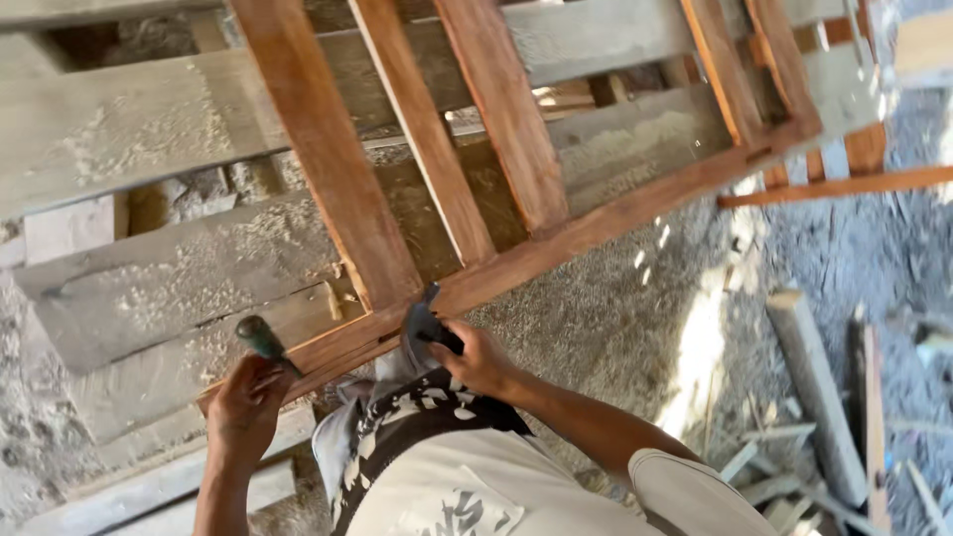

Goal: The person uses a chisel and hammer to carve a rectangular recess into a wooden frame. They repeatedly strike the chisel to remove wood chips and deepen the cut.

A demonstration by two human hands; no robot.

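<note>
Chisel (260, 338) with a green handle stands gripped in the left hand (243, 405), its tip against the lower rail of a reddish wooden frame (556, 243) that lies tilted across grey, sawdust-strewn planks (149, 129). Right hand (481, 359) is clamped round a dark hammer (425, 323), whose head sits at the joint where a slat (333, 169) meets the rail, just beside the chisel. Person's pale sleeve (685, 486) and patterned cloth (417, 417) fill the foreground. Offcuts (814, 407) lie scattered on the gritty ground to the right, partly in sunlight.
</note>
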